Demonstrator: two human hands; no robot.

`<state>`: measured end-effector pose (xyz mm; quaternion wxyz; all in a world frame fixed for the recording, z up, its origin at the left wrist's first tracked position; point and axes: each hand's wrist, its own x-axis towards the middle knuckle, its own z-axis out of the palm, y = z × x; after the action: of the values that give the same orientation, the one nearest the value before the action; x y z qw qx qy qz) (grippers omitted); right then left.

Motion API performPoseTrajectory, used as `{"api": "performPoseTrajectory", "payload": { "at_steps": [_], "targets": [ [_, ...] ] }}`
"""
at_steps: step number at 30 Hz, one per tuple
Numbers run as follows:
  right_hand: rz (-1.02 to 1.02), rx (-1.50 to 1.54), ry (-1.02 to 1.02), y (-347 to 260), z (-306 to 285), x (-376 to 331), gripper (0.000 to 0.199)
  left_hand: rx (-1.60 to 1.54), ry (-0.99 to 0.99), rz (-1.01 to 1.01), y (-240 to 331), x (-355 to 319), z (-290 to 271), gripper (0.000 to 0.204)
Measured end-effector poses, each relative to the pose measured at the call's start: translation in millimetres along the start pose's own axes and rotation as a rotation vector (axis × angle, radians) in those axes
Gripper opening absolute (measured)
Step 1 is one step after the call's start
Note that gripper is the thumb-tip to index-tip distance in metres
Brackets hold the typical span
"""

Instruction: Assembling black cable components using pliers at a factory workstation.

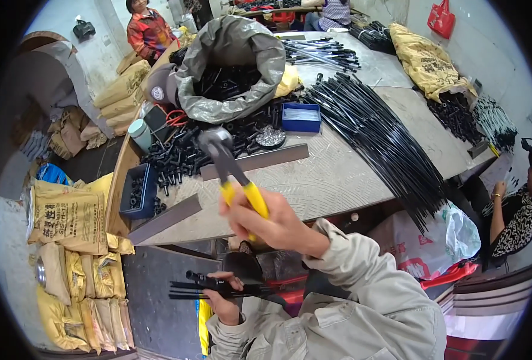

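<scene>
My right hand (272,222) is raised over the near edge of the table, closed round the yellow handles of a pair of pincers (223,157). Their dark metal head points up and away from me, slightly blurred. Lower down, close to my lap, my left hand (225,303) is closed on several thin black rods (185,292) lying roughly level. A short black tubular fitting (203,279) sits against the rods in that same hand; whether they are joined I cannot tell. The pincers are apart from the rods.
Loose black fittings (176,150) cover the table's left, beside a large grey sack (188,90). A blue tray (302,117), metal strips (266,161) and a bundle of long black rods (374,138) lie beyond. Yellow sacks (68,216) stand left; a person (512,222) sits at right.
</scene>
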<state>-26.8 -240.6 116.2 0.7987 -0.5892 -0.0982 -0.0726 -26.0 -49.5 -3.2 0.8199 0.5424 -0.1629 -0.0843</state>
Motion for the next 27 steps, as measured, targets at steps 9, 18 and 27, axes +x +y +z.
{"api": "performPoseTrajectory", "payload": {
  "at_steps": [9, 18, 27],
  "targets": [
    [-0.597, -0.033, 0.678, -25, -59, 41, 0.026, 0.226, 0.018, 0.289, 2, 17, -9, 0.063],
    [-0.059, -0.353, 0.081, 91, -27, -101, 0.009, -0.019, 0.002, -0.005, -4, 1, -29, 0.058],
    [0.176, -0.174, 0.053, 101, -1, -130, 0.011, -0.021, -0.040, 0.001, -1, -15, -23, 0.055]
  ]
}}
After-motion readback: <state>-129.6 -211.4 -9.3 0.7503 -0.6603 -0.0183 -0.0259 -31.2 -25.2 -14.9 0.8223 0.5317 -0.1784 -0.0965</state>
